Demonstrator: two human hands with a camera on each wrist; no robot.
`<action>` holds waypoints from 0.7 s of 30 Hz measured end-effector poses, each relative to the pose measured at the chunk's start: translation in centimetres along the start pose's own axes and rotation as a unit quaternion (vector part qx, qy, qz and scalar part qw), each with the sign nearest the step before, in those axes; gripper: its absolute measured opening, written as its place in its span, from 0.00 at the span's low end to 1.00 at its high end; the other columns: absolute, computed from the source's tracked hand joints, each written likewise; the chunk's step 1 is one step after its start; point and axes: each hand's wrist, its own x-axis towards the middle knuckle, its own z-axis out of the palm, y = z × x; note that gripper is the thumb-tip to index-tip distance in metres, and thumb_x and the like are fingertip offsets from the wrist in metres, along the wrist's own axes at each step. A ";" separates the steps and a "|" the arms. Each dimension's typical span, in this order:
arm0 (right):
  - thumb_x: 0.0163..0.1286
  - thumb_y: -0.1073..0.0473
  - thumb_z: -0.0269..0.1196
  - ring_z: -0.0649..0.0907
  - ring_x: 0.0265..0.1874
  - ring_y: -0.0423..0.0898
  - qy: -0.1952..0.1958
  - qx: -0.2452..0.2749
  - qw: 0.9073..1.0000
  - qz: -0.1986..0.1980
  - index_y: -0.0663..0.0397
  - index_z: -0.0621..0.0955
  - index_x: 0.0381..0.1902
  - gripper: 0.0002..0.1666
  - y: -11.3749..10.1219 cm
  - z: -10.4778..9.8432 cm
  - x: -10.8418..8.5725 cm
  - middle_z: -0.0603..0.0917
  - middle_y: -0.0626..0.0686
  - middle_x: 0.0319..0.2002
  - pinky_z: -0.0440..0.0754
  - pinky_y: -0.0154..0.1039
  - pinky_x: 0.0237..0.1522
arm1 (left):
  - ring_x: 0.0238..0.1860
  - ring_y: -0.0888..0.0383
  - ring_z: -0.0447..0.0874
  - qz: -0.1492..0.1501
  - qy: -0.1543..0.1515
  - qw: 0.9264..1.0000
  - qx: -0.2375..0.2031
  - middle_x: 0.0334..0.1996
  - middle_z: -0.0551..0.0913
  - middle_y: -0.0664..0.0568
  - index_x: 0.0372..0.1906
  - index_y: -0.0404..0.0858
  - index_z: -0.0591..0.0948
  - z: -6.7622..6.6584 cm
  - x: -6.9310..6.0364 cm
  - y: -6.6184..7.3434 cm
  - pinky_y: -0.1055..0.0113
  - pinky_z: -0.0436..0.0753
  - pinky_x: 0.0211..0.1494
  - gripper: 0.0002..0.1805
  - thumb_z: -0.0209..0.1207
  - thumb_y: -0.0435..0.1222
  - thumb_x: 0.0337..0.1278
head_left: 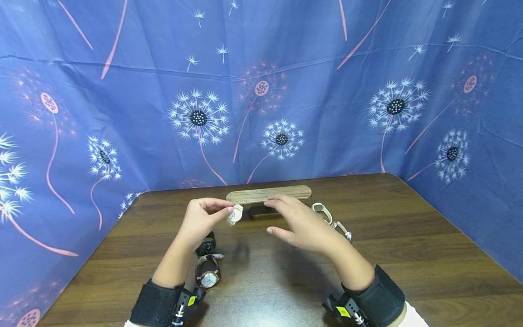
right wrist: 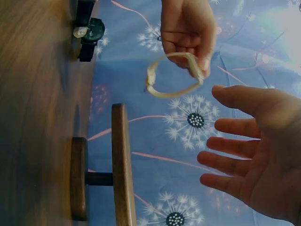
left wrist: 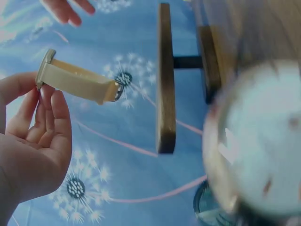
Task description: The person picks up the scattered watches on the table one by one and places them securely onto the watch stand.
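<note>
On my screen, the left hand pinches a white watch near the stand. The right hand is spread wide.

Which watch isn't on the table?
The cream watch pinched in your left hand: it's up in the air, while the other watches sit on the table.

A cream watch with a pale dial, its strap closed in a loop, is pinched by the left hand above the table, towards the back edge.
</note>
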 end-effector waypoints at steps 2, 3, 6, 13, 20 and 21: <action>0.64 0.53 0.68 0.74 0.61 0.54 0.012 0.004 1.000 -0.007 0.60 0.74 0.61 0.32 -0.1 0.0 -0.1 0.76 0.58 0.60 0.70 0.52 0.64 | 0.33 0.60 0.84 0.001 -0.003 1.000 -0.015 0.35 0.88 0.45 0.39 0.27 0.86 0.5 -0.2 0.2 0.67 0.83 0.36 0.09 0.67 0.30 0.55; 0.64 0.53 0.68 0.75 0.61 0.54 0.020 0.006 1.000 -0.012 0.60 0.75 0.61 0.31 0.0 0.0 -0.2 0.77 0.58 0.59 0.71 0.52 0.63 | 0.33 0.60 0.83 0.003 -0.004 1.000 -0.018 0.35 0.88 0.45 0.39 0.27 0.86 0.8 -0.3 0.4 0.68 0.82 0.35 0.09 0.67 0.30 0.55; 0.63 0.56 0.68 0.76 0.59 0.53 0.051 0.010 0.998 -0.029 0.60 0.76 0.59 0.28 0.2 -0.1 -0.4 0.79 0.57 0.57 0.72 0.51 0.62 | 0.33 0.59 0.83 0.007 -0.014 1.000 -0.020 0.35 0.88 0.46 0.39 0.29 0.86 1.4 -0.6 0.8 0.69 0.81 0.35 0.09 0.67 0.31 0.55; 0.65 0.59 0.67 0.77 0.59 0.51 0.078 0.044 0.993 -0.075 0.58 0.78 0.57 0.23 0.2 0.0 -0.6 0.80 0.56 0.56 0.72 0.48 0.63 | 0.32 0.59 0.83 0.023 -0.067 0.996 -0.052 0.34 0.87 0.47 0.38 0.28 0.85 2.7 -1.5 1.5 0.68 0.82 0.34 0.09 0.67 0.30 0.55; 0.63 0.65 0.67 0.79 0.56 0.48 0.049 0.113 0.986 -0.115 0.60 0.80 0.56 0.22 -0.3 0.5 -0.6 0.83 0.53 0.54 0.75 0.42 0.61 | 0.30 0.60 0.81 0.031 -0.140 0.983 -0.112 0.30 0.84 0.50 0.37 0.25 0.81 3.8 -2.3 1.7 0.68 0.82 0.34 0.08 0.65 0.27 0.55; 0.63 0.66 0.67 0.80 0.54 0.47 0.047 0.120 0.984 -0.119 0.60 0.80 0.55 0.21 -0.3 0.6 -0.6 0.83 0.52 0.52 0.77 0.41 0.58 | 0.30 0.60 0.81 0.029 -0.149 0.981 -0.119 0.29 0.84 0.51 0.37 0.26 0.81 3.9 -2.4 1.7 0.69 0.81 0.35 0.07 0.65 0.27 0.55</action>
